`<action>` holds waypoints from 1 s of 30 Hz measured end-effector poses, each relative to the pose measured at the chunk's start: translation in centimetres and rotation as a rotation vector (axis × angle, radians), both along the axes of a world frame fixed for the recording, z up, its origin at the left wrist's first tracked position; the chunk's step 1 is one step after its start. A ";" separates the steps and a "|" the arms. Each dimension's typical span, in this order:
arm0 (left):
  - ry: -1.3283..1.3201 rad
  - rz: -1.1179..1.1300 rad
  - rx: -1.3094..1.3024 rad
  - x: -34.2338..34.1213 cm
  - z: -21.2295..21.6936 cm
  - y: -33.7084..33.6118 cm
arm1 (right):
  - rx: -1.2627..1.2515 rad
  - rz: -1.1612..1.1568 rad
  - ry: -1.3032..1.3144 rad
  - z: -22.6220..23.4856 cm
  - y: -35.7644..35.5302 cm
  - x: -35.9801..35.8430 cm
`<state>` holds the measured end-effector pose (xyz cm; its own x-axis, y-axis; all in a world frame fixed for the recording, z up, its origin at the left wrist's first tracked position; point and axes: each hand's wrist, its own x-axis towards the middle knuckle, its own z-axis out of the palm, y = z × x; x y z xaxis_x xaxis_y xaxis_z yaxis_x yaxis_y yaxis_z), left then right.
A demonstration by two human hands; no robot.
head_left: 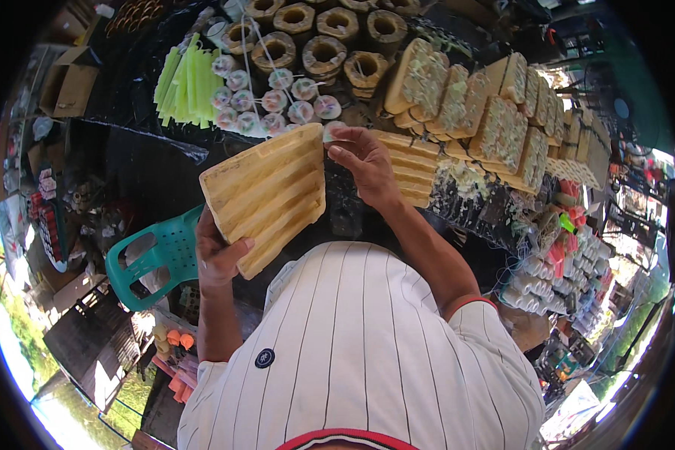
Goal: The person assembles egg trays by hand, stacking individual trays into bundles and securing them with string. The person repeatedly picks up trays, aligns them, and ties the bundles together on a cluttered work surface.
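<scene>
My left hand (221, 259) grips the lower left edge of a yellowish mold half (266, 195), thumb on its front face. The slab is held tilted above my lap, and several long parallel grooves run across the face toward me. My right hand (364, 161) is at the slab's upper right corner, with thumb and forefinger nearly together. A small whitish bit shows at those fingertips; what it is, and whether it is pinched, I cannot make out. Behind my right wrist lies another grooved mold half (409, 166) on the dark table.
Beyond the slab stand several round white pieces with strings (274, 101), pale green sticks (187, 86) and thick molds with round holes (324, 56). Stacked, wax-spattered block molds (465, 105) fill the right side. A green plastic chair (154, 259) is at my left.
</scene>
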<state>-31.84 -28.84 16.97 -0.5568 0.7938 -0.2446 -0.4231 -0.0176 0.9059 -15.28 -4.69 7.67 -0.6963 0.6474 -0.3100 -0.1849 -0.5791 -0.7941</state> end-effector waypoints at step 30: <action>1.116 -0.832 0.152 37.0 -6.4 27.0 | 1.457 -0.088 -0.986 10.0 8.1 45.7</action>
